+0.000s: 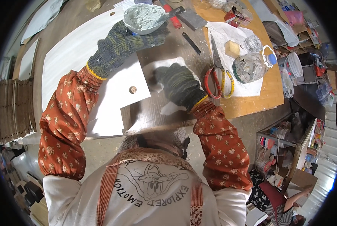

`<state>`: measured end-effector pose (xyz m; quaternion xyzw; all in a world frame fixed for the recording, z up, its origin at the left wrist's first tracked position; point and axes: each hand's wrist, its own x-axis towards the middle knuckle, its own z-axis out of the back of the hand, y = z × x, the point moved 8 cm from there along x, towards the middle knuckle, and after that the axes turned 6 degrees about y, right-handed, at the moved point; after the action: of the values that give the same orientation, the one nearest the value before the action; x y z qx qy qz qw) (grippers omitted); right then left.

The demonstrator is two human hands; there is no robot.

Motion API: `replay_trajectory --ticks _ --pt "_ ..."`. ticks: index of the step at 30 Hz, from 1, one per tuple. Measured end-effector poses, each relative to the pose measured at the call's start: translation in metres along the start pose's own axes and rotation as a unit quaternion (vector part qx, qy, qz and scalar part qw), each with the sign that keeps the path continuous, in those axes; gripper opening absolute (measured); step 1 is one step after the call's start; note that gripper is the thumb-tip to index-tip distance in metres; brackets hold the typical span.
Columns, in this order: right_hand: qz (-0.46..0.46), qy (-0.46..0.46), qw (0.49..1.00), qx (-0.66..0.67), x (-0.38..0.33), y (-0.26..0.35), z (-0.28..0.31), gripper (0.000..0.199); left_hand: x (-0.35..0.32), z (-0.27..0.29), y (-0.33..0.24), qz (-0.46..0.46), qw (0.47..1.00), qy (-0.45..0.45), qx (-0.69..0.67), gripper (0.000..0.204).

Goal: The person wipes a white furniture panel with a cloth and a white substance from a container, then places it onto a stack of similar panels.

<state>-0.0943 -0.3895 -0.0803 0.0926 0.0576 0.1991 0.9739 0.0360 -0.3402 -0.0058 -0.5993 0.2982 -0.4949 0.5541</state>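
Observation:
My left hand (116, 49), in a dark grey knitted glove, is at a white bowl (149, 31) of pale putty, its fingers curled against the bowl's lower side. A spatula (171, 14) stands in the putty with its handle pointing right. Beneath that arm lies a large white panel (69, 62) with small round brown spots, perhaps holes. My right hand (180, 84), gloved alike, presses down on a white cloth (170, 109) on the brown tabletop beside the panel. Its fingers are partly blurred and bent over the cloth.
Right of my right hand lie large scissors (210, 84) with red and yellow handles. Beyond are a clear bottle (249, 67), a yellowish block (232, 48), a black strip (191, 43) and a red-handled tool (172, 17). A person (275, 196) is at the lower right, near cluttered shelves.

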Motion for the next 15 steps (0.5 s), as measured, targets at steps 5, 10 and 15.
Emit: replay_trajectory --ticks 5,10,15 --pt "-0.04 0.194 0.978 0.061 0.003 0.033 0.012 0.022 -0.006 0.007 -0.008 -0.027 0.95 -0.032 0.309 0.05" --pt "0.203 0.058 0.974 0.077 -0.029 0.023 -0.02 0.019 0.003 0.0 -0.009 -0.073 0.911 -0.014 0.405 0.049" --pt "-0.034 -0.096 0.925 0.367 -0.08 -0.049 0.038 0.026 -0.008 -0.004 -0.004 -0.009 0.989 -0.033 0.146 0.05"
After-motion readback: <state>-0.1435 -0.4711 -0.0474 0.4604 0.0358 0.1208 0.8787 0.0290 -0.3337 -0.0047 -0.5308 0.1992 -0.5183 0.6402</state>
